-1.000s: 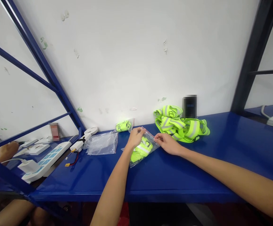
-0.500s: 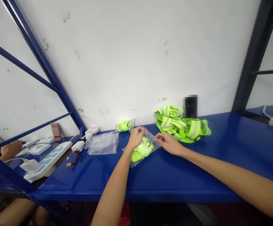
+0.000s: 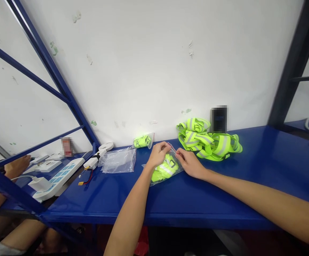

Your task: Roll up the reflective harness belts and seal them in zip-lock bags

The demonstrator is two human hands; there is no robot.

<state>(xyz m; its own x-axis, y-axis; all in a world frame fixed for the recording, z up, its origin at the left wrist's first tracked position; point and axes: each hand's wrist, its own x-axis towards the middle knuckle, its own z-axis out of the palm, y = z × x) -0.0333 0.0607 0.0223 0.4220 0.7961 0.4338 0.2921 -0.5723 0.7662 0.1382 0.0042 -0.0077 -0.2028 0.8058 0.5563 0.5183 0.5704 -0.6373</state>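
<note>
A clear zip bag (image 3: 179, 167) lies on the blue table with a folded neon-yellow reflective strap (image 3: 165, 170) inside; a dark buckle shows through the plastic. My left hand (image 3: 159, 153) pinches the bag's upper edge near its red seal line. Close beside it, my right hand (image 3: 188, 162) also has thumb and fingers closed on that edge. Just beyond my right hand sits a loose heap of the same reflective straps (image 3: 197, 140). Behind my left hand, another bag with a rolled strap (image 3: 143, 141) rests near the wall.
Flat clear bags (image 3: 119, 160) are stacked to the left, by a small white fan (image 3: 106, 146) and a cable with a yellow connector (image 3: 81, 183). A power strip (image 3: 60, 179) lies beyond the blue frame post. Another person's hand (image 3: 17, 166) is at far left.
My right hand has moved left along the bag's edge, closer to my left hand. The view has shifted slightly.
</note>
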